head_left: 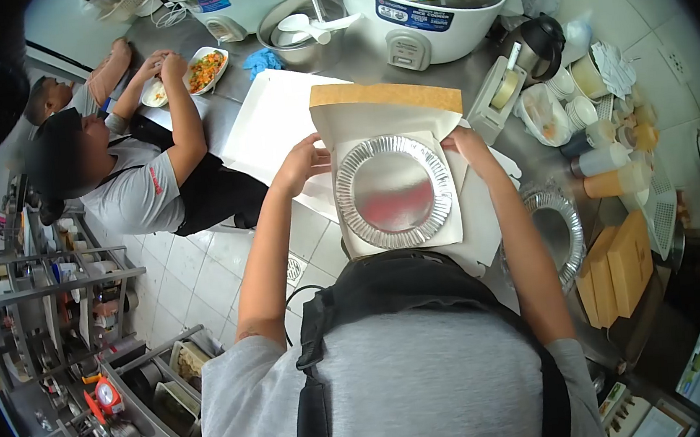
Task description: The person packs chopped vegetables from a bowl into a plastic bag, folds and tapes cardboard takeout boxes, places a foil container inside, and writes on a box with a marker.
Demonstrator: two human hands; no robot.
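Observation:
A white cardboard box (352, 237) with a brown-edged flap (385, 100) stands open in front of me. Inside it lies a round foil tray (395, 190) with a crimped rim. My left hand (303, 166) is at the box's left side, its fingers reaching toward the wall. On the right side, my right hand (465, 142) is at the upper corner, its fingers partly hidden by the cardboard. Flat white cardboard (276, 112) lies behind and to the left of the box. More foil trays (556, 236) sit to the right.
Rice cookers (431, 13) and a metal bowl with white spoons (303, 33) stand at the back. A tape dispenser (500, 94), sauce bottles (601, 160) and brown boxes (616, 269) are on the right. A co-worker (139, 175) stands at the left near a food dish (207, 70).

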